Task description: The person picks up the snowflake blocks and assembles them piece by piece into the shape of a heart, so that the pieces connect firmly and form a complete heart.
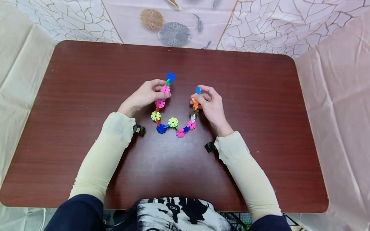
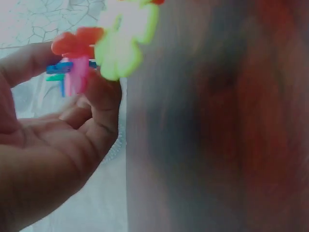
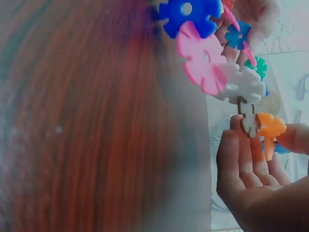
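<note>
At the frame's centre, above a dark red table (image 1: 86,96), the left hand (image 1: 143,96) and right hand (image 1: 212,107) each pinch one end of a sagging chain of colourful snowflake discs (image 1: 173,123), fingers curled round it.

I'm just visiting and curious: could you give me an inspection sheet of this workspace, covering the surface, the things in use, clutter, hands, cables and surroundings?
Surface: dark red-brown wooden table, rounded corners.
Job's things: one chain of colourful snowflake discs, hanging in a U between both hands, its lowest discs at or near the tabletop.
Clutter: nothing seen.
Hands: left hand pinches the chain's left end at a pink disc; right hand pinches the right end by an orange disc.
Cables: nothing seen.
Surroundings: pale sheets either side; patterned cloth beyond.
</note>
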Available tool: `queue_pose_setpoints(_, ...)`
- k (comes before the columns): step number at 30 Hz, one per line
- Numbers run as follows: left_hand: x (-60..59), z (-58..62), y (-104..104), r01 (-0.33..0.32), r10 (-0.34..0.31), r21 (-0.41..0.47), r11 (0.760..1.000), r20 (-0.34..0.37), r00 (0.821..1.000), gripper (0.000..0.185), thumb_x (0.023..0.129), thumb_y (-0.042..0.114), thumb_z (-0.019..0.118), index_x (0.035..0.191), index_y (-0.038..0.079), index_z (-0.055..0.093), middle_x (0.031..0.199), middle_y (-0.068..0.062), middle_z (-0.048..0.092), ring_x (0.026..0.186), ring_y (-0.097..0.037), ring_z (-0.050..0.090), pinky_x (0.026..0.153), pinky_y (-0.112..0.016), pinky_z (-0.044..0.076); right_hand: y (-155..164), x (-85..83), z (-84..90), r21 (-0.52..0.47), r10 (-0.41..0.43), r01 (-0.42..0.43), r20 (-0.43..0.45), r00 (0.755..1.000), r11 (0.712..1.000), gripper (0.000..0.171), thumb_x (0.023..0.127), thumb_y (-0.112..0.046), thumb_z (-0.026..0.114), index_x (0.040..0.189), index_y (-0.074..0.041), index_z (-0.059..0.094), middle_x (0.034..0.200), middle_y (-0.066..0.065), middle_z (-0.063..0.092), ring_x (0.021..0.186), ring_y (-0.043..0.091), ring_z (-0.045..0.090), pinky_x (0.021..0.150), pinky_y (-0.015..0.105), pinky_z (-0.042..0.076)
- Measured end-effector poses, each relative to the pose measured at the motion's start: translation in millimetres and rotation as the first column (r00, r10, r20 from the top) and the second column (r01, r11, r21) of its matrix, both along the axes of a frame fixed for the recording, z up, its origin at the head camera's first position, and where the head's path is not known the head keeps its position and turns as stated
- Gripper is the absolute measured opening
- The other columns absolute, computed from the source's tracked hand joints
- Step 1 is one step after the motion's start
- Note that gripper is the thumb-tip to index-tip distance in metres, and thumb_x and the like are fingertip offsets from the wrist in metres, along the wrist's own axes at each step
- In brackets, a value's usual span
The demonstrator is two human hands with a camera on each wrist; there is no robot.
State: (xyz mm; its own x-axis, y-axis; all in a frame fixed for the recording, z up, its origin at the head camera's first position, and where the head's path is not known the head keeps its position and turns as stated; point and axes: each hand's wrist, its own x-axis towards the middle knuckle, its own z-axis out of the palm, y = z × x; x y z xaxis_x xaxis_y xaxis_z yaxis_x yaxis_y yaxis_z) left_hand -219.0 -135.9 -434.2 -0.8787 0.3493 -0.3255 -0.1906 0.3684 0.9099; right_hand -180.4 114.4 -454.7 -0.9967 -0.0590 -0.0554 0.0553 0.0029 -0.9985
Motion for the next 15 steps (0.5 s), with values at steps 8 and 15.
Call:
queue_pose_setpoints(8,10.9,-11.2,10,-0.047,0.064,0.181,0.982,-0.088,0.994,0.051,0.097,0.042,0.056,0.128,0.002,0.057,0.097,-0.018,0.068,0.093,-0.031,0.064,0.083,-0.034,0.049,4,-2.3,1.4,-0.086,-0.005,-0.001,-0.071,0.997,0.996,0.033,0.09,-0.009,0.069,0.121,-0.002,0.06,0.09,0.014,0.068,0.079,0.031,0.068,0.074,0.027,0.056)
queue_pose_setpoints(15,14.2,-8.4,27,-0.163,0.169,0.469,0.868,0.028,0.985,0.046,0.098,0.036,0.057,0.121,-0.005,0.059,0.08,-0.014,0.065,0.069,-0.027,0.068,0.072,-0.039,0.059,3,-1.8,7.8,-0.13,-0.01,-0.007,-0.135,0.991,0.992,0.03,0.093,-0.015,0.066,0.119,-0.003,0.064,0.092,0.015,0.066,0.077,0.032,0.064,0.068,0.029,0.058)
